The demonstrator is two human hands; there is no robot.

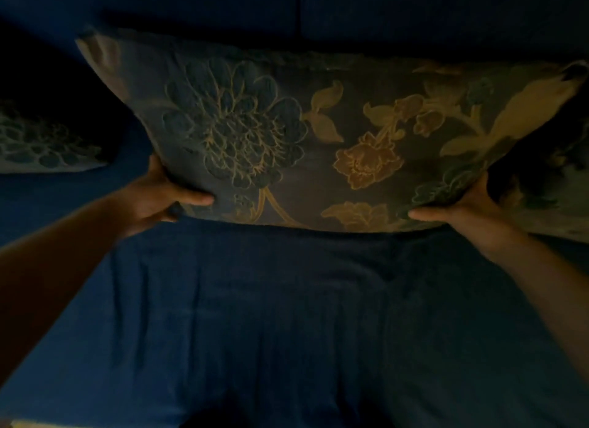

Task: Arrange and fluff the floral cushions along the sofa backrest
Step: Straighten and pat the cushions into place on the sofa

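Note:
A large grey floral cushion (318,134) with blue and yellow flowers stands across the middle of the dim view, in front of the dark blue sofa backrest (414,16). My left hand (159,198) grips its lower left corner, thumb on the front face. At the lower right corner my right hand (459,211) holds it the same way. The cushion's bottom edge rests at or just above the blue seat (271,316); I cannot tell which.
A second floral cushion (44,141) lies at the far left on the seat. Part of a third floral cushion (554,198) shows behind my right hand at the right edge. The seat cover is wrinkled blue fabric.

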